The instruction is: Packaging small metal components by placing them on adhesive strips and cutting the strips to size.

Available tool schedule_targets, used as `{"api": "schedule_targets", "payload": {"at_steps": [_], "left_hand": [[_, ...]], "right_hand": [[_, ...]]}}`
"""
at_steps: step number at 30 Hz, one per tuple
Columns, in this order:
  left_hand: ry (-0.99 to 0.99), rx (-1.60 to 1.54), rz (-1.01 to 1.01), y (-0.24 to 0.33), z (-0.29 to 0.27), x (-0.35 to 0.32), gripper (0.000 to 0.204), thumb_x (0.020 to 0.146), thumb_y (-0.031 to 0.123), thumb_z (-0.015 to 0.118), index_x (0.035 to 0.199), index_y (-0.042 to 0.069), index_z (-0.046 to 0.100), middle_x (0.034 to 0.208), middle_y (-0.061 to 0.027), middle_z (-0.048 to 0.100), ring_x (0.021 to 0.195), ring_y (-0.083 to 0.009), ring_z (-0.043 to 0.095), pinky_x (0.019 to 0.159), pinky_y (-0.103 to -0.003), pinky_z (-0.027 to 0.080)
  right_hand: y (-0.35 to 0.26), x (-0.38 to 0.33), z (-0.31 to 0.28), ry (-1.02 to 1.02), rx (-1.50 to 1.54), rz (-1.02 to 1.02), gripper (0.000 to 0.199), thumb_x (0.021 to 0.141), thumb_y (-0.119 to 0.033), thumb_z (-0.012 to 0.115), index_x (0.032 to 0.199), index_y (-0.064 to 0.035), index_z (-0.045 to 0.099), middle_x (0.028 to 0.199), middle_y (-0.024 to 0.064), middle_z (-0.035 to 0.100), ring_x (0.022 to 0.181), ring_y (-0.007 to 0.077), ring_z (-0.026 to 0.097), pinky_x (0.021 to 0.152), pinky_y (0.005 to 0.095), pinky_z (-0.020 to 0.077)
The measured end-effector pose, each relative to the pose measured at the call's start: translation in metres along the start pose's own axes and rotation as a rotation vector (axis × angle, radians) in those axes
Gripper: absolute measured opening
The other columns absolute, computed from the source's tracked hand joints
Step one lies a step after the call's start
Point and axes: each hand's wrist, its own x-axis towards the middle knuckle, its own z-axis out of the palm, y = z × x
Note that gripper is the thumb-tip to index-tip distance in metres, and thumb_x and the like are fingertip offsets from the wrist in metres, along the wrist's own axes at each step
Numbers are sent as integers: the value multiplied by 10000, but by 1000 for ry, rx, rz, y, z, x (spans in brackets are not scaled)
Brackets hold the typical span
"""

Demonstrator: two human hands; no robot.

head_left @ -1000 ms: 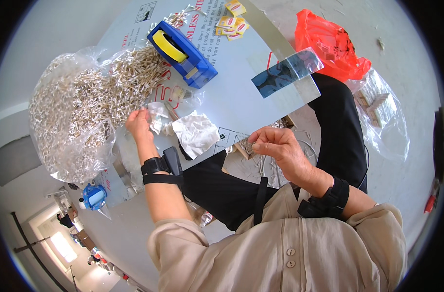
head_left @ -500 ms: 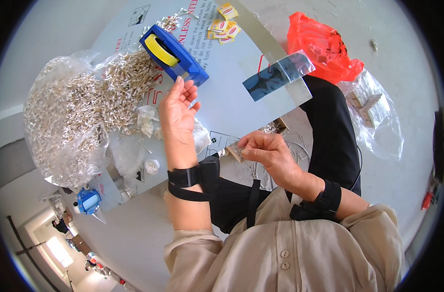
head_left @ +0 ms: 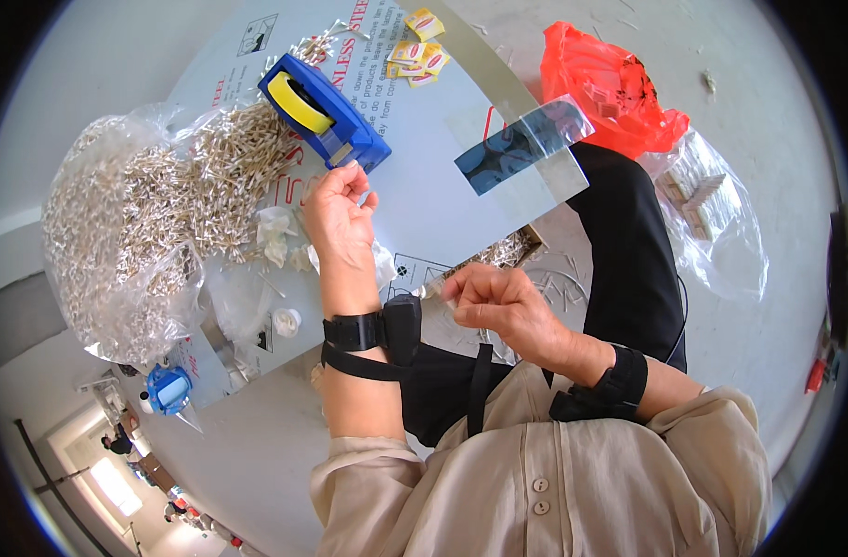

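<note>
The fingertips of the left hand [head_left: 339, 215] were bunched loosely together at the cutter end of the blue plastic tape dispenser with its yellow roll [head_left: 324, 113], pinching or just touching the tape there; whether a strip was actually caught between them could not be told, as the tape itself was too thin to make out. The dispenser lay on the pale grey printed board [head_left: 424, 186] with its long axis running from about ten o'clock to four o'clock, cutter end pointing toward four o'clock at the hand. The right hand [head_left: 498, 304], at about four o'clock from the left, was curled nearly shut, thumb and forefinger pressed on a small pale piece too tiny to identify. Black straps circled both wrists. At nine o'clock from the left hand lay the clear plastic bag of small whitish sticks [head_left: 136, 232], spilling onto the board, with crumpled white scraps [head_left: 277, 234] just beside the wrist. At two o'clock a clear sheet with a dark blue band [head_left: 521, 148] overhung the board's edge, and beyond it sat a crumpled orange-red plastic bag [head_left: 610, 88]. Small yellow-and-red packets [head_left: 415, 58] lay at twelve o'clock.
</note>
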Motion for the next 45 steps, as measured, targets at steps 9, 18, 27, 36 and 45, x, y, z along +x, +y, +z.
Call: {"api": "schedule_targets", "payload": {"at_steps": [9,18,27,36,45], "left_hand": [[-57,3,-27,-8,-3,7,143,772,206,646,807,83,581,928,-80,635,892,-171,522,783,-386,355],[102,-14,-35,-6,8,0,164,760,187,681,848,96,577,844,-9,569,867,-162,532,761,-391,366],[184,39,73,-9,14,0,138,749,96,675,832,82,566,815,-24,562,814,-157,535,748,-391,392],[68,208,188,-31,8,-7,127,727,117,729,766,76,615,750,18,588,741,-95,522,666,-284,365],[-341,127,-11,-35,35,27,122,758,75,708,838,71,615,719,31,567,653,-75,485,598,-231,374]], "right_hand": [[4,0,-1,-12,-26,-9,148,768,-47,594,634,2,556,925,97,553,905,162,519,770,303,415],[13,0,-5,49,-34,51,148,782,-86,594,673,13,576,931,96,575,832,143,517,753,303,409],[33,10,-13,129,-5,169,108,782,-70,613,731,25,616,872,87,616,764,140,532,697,290,427],[55,0,-26,131,10,199,106,766,-83,622,730,16,618,685,47,578,677,126,509,647,272,418],[53,-6,-47,313,61,257,196,839,-207,660,755,-41,598,703,16,576,665,100,503,645,269,417]]}}
